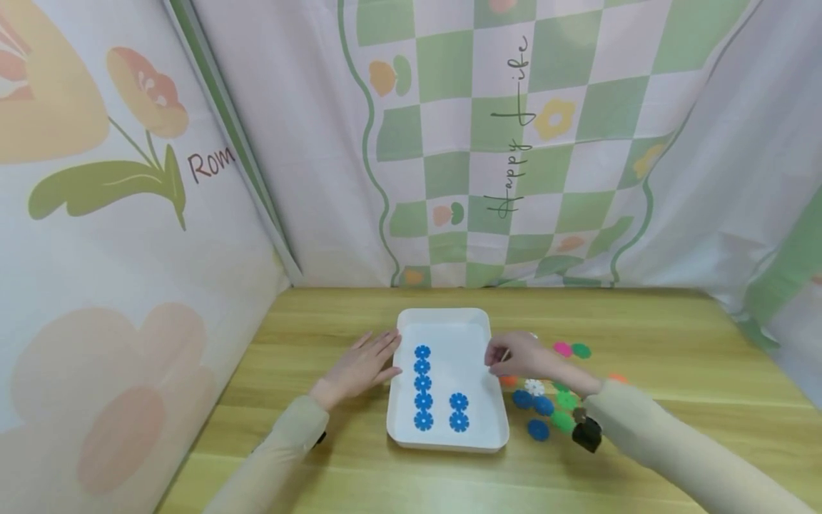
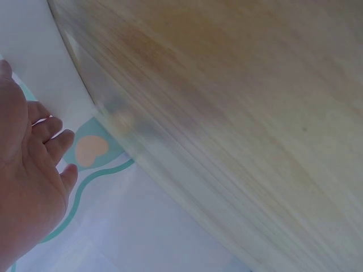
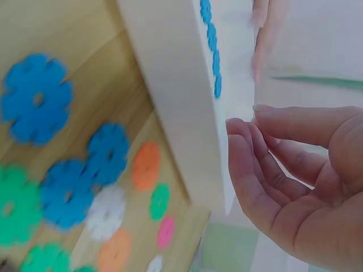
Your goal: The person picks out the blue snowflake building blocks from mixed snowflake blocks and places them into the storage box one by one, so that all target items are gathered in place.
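Observation:
A white tray [image 1: 443,357] lies on the table. Inside it, several blue snowflake discs [image 1: 422,402] form a long column on the left, and two more blue discs [image 1: 459,422] sit joined in a short column toward the right. My left hand [image 1: 362,365] rests at the tray's left rim, its fingers nearly straight. At the right rim is my right hand [image 1: 525,355], fingers curled and thumb tip close to the fingertips. In the right wrist view this hand [image 3: 303,238] overlaps the tray's upper edge, and nothing shows between its fingers.
Loose snowflake discs lie right of the tray: several blue [image 1: 538,430], green [image 1: 563,421], orange [image 1: 509,380], white [image 1: 534,387] and pink [image 1: 562,349]. Some are partly under the right forearm. A patterned curtain [image 1: 443,128] hangs behind the wooden table [image 1: 334,471].

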### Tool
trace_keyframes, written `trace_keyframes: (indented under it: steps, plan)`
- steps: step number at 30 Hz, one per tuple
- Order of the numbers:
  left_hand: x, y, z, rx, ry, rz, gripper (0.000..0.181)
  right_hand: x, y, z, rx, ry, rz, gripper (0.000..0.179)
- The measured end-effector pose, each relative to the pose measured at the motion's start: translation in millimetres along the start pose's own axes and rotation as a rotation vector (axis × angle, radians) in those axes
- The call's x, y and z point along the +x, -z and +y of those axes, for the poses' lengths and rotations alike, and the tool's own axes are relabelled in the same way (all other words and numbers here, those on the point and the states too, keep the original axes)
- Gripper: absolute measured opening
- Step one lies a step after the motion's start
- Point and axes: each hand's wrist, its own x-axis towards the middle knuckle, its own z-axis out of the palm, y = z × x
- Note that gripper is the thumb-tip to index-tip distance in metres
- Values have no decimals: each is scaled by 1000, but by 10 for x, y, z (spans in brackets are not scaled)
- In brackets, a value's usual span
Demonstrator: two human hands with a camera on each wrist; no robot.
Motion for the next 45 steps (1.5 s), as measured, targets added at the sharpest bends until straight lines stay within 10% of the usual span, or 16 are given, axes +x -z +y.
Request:
trace_keyframes:
  steps: [17, 45]
  plan:
    - [-30, 25, 11, -17, 5, 7, 69, -537, 6, 481, -53, -90, 17, 10]
    - [-12, 20, 28, -8, -2, -1, 69, -637, -120, 592, -133, -202, 18, 26]
